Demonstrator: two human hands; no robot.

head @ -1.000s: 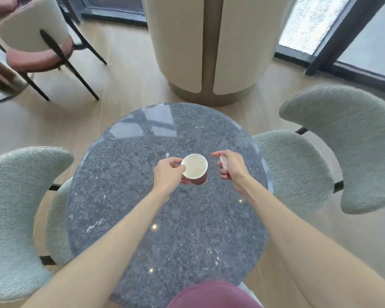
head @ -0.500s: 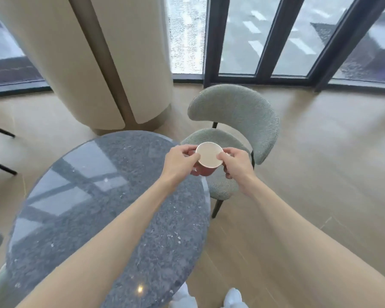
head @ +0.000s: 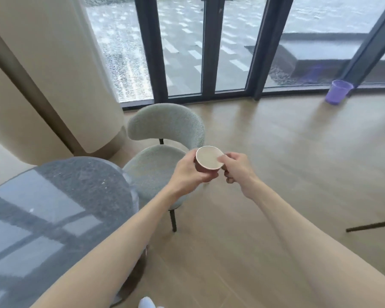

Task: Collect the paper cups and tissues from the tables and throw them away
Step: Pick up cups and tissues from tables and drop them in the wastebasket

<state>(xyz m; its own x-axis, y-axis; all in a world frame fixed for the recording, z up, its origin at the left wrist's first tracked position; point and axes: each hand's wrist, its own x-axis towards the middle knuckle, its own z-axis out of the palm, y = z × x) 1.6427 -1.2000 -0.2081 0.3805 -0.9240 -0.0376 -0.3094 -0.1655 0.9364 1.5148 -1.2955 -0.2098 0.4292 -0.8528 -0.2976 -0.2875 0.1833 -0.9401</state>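
The view has swung right off the table (head: 53,196): left hand (head: 187,172) grips the paper cup (head: 209,161), right hand (head: 236,167) pinches something white at its rim, with the purple bin (head: 338,91) far right, likely next.

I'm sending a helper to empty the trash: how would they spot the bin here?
Follow the tall dark-framed windows to the far right of the wood floor. There, at the foot of the glass, stands a small purple bin, tapered like a bucket. It is the only purple thing among pale chairs and beige walls.
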